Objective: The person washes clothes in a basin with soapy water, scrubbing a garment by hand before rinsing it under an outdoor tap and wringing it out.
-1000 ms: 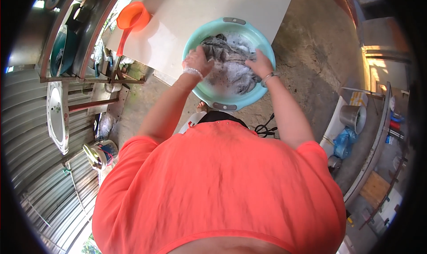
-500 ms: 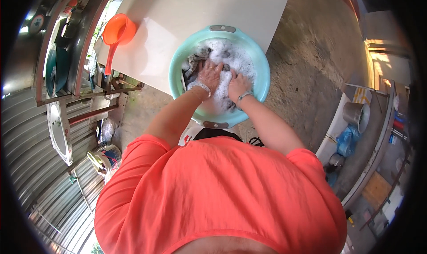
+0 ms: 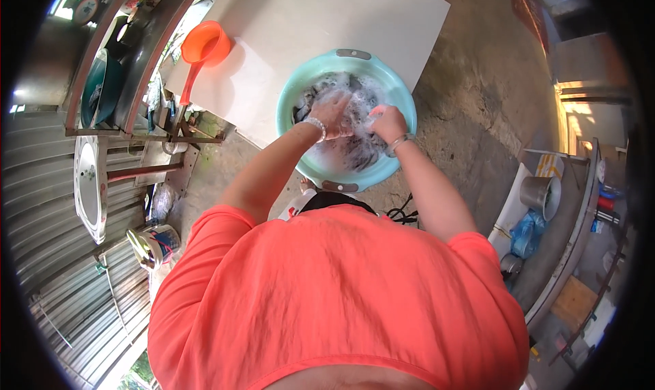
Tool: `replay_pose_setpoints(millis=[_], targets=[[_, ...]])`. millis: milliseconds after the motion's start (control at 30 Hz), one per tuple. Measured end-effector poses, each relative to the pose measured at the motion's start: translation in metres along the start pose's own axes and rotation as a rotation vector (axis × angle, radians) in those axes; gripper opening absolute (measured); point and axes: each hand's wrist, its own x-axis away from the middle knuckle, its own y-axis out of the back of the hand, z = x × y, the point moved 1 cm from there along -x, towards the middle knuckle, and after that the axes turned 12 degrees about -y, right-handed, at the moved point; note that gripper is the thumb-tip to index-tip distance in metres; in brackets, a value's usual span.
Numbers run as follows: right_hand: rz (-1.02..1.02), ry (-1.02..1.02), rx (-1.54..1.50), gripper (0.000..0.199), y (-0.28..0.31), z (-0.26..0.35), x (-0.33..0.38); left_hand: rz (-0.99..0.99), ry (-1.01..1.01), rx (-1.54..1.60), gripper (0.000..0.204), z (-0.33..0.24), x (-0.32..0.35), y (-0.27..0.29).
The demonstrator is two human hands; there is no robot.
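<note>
Both hands have shifted right in the basin [image 3: 290, 100]: left hand [image 3: 332, 110] spread, right hand [image 3: 387, 122] fisted on cloth [image 3: 355, 151] (mostly foam-hidden).

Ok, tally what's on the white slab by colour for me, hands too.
Teal: 1, basin
Orange: 1, scoop
Dark, soapy: 1, cloth
Hands in the basin: 2, left hand and right hand, both on the cloth
Total: 5
</note>
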Motion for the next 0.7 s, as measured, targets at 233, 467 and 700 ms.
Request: replay_pose_setpoints(millis=[233, 467, 700], targets=[[0.373, 0.138, -1.003, 0.021, 0.064, 0.072, 0.044, -0.309, -0.219, 0.557, 0.104, -0.034, 0.001, 0.039], [0.466, 0.191, -1.370, 0.021, 0.122, 0.126, 0.079, -0.384, -0.216, 0.720, 0.071, -0.022, 0.008, 0.028], [0.432, 0.218, -1.628, 0.038, 0.138, 0.103, 0.082, -0.591, 0.345, 1.665, 0.025, -0.006, 0.016, 0.024]])
